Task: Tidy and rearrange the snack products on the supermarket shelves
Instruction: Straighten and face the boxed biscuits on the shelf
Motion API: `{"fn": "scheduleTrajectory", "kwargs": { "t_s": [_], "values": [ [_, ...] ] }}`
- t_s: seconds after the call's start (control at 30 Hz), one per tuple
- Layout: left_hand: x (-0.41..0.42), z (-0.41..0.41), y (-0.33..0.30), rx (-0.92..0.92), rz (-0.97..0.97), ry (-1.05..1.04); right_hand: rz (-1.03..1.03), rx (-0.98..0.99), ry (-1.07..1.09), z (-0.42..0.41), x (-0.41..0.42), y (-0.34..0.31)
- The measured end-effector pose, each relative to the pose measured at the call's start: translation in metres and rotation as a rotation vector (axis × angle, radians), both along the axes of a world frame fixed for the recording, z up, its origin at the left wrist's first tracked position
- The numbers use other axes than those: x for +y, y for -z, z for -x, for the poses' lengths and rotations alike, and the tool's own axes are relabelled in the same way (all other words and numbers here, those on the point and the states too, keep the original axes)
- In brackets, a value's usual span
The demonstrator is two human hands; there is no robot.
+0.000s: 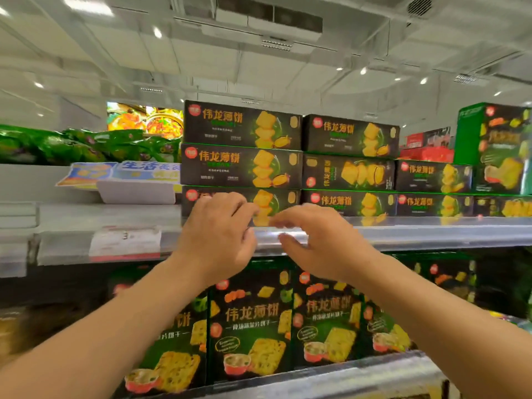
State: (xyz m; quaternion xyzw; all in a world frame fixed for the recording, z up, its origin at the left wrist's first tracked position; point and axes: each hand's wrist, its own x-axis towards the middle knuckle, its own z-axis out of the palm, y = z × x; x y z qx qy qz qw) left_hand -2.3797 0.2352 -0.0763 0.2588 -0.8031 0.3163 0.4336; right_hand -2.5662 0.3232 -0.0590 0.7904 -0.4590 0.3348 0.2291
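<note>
Dark green and black cracker boxes lie stacked flat on the top shelf (403, 234); the leftmost stack (241, 165) is three high. My left hand (218, 237) and my right hand (319, 240) hover side by side in front of the bottom box (276, 198) of that stack, at the shelf's front rail. Both hands have loosely curled fingers and hold nothing. Whether the fingertips touch the box or the rail is unclear. More cracker boxes (250, 326) stand upright on the shelf below, partly hidden by my forearms.
Left of the stack lie a white tray-like pack (138, 191) with a blue label and green bags (72, 145) behind it. A tall green box (495, 148) stands at the far right, red boxes (426, 148) beyond. A price tag (123, 243) hangs on the rail.
</note>
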Motion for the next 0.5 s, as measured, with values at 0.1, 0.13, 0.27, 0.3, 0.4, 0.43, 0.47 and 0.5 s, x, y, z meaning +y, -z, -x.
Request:
{"fn": "scheduleTrajectory", "kwargs": {
  "t_s": [0.1,0.13,0.27,0.3,0.4,0.43,0.47,0.5],
  "values": [
    [-0.002,0.033,0.001,-0.021,0.000,0.000,0.160,-0.012,-0.014,0.050,0.003,-0.030],
    [-0.002,0.041,0.002,-0.016,-0.010,-0.018,0.200,-0.018,0.007,0.064,0.001,-0.042],
    [-0.005,0.055,0.007,0.071,-0.049,-0.084,0.276,-0.013,0.140,0.104,-0.016,-0.090],
    [-0.005,0.055,0.009,0.085,-0.045,-0.094,0.278,-0.005,0.163,0.110,-0.021,-0.101],
    [-0.004,0.054,0.010,0.081,-0.041,-0.110,0.271,0.055,0.237,0.120,-0.035,-0.131],
    [-0.004,0.055,0.010,0.078,-0.043,-0.115,0.247,0.082,0.273,0.122,-0.039,-0.139],
    [-0.003,0.055,0.010,0.077,-0.041,-0.117,0.206,0.106,0.307,0.124,-0.043,-0.145],
    [-0.003,0.056,0.010,0.077,-0.036,-0.116,0.150,0.124,0.332,0.126,-0.046,-0.150]
  ]
}}
